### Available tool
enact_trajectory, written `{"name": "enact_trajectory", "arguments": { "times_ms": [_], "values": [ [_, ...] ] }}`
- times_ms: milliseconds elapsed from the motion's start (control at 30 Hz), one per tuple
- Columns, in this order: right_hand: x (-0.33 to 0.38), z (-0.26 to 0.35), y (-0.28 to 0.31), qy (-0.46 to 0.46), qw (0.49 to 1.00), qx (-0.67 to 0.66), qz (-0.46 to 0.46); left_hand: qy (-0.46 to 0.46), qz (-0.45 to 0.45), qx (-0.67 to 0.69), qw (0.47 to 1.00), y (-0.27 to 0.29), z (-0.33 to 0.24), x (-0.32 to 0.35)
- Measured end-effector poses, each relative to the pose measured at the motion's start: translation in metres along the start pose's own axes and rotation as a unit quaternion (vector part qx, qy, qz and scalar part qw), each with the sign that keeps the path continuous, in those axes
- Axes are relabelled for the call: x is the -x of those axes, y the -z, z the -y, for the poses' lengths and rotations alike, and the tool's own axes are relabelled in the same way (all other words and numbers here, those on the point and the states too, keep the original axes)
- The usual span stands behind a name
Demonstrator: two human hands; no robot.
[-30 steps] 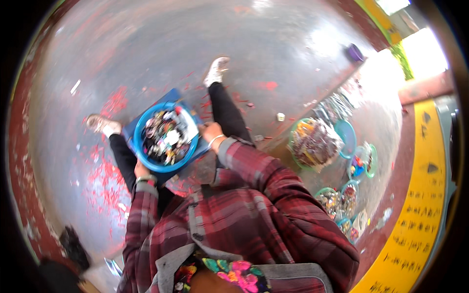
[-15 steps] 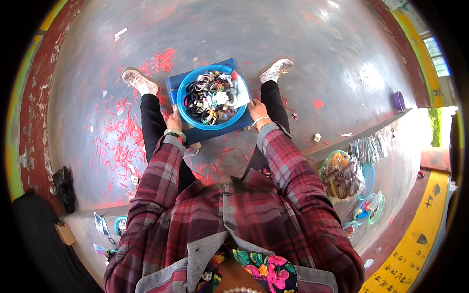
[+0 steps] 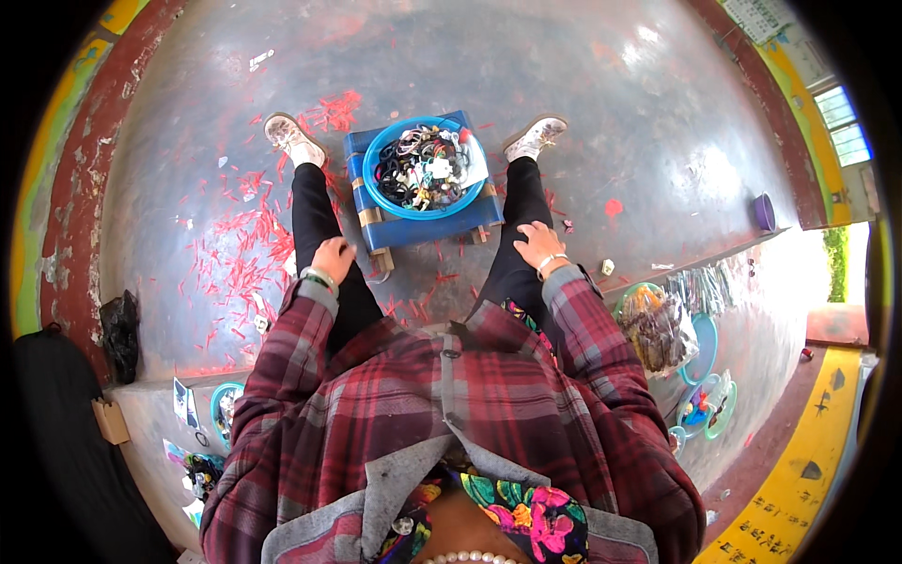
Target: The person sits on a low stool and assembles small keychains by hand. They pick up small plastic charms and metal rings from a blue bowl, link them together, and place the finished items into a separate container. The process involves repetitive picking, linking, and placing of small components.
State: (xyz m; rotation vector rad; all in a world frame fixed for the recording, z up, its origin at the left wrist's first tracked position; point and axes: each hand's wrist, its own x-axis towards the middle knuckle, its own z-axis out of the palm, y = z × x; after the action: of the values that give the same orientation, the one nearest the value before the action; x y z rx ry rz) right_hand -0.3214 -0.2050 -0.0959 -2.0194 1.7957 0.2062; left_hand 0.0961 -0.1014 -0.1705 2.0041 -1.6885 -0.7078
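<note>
A round blue basin (image 3: 376, 193) full of small mixed trinkets sits on a low blue stool (image 3: 423, 228) on the floor between my feet. My left hand (image 3: 333, 260) rests on my left knee, fingers loosely spread, holding nothing. My right hand (image 3: 537, 242) lies flat on my right knee, also holding nothing. Both hands are a little behind the stool and apart from it. My legs are in black trousers, with pale shoes (image 3: 291, 137) planted either side of the stool.
Red scraps (image 3: 246, 254) litter the grey floor to the left. On the ledge to my right lie a bag of dark items (image 3: 658, 329) and small plates (image 3: 700, 409). A black bag (image 3: 120, 329) lies at the left. A purple cup (image 3: 764, 212) stands far right.
Both hands have let go of the blue basin, which now stands on the stool. The hands have drawn back onto my knees, and the view has steadied.
</note>
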Motion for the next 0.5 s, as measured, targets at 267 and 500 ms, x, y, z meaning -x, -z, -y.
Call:
{"name": "enact_trajectory", "arguments": {
  "times_ms": [267,500],
  "values": [
    [0.040,-0.035,-0.048,-0.020,0.995,-0.034,-0.091,0.001,0.118,-0.259,0.959,0.003,-0.058,0.086],
    [0.087,-0.023,0.014,0.029,0.985,0.002,-0.171,-0.020,0.151,-0.246,0.957,0.015,-0.056,0.100]
  ]
}}
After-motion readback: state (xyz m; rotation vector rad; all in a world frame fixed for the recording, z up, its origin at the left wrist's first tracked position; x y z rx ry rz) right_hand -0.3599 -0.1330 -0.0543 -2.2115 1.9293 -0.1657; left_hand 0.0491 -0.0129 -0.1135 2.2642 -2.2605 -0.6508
